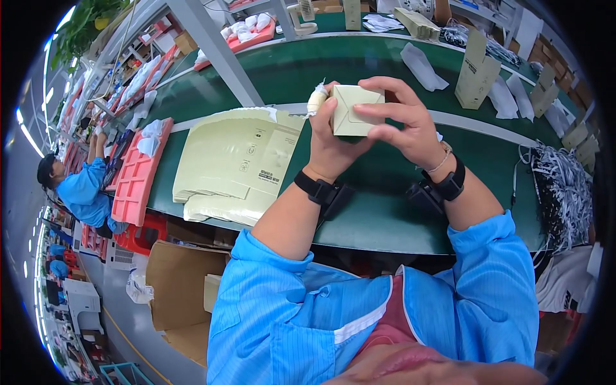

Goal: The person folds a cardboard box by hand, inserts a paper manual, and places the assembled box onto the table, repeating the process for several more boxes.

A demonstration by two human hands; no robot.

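My blue sleeves (494, 276) are pushed up near the elbows, and a black strap (314, 188) circles each wrist. Below the near edge of the green bench (382, 221), off to my left, an open brown cardboard box (186, 285) gapes.

Above the bench, between its near edge and the grey rail (494, 130) along its far edge, I hold up a small cream carton (350, 115), its end with the envelope-like folds facing me. My left hand (325, 151) is partly closed about the carton's left side, thumb against it; a pale, frayed wrapping (316, 101) sits by those fingers. My right hand (414, 128) is half open and curved, its fingers spread over the right side and touching the folded end.

To my left, a stack of flat cream cartons (224, 154) overhangs the bench's near edge, with a pink tray (141, 183) past it. By the right end lies a bundle of white-and-dark cords (564, 192).

Beyond the rail lie a white sleeve (423, 67) and upright cream cartons (476, 74). Far left, a co-worker in blue (83, 186) sits.
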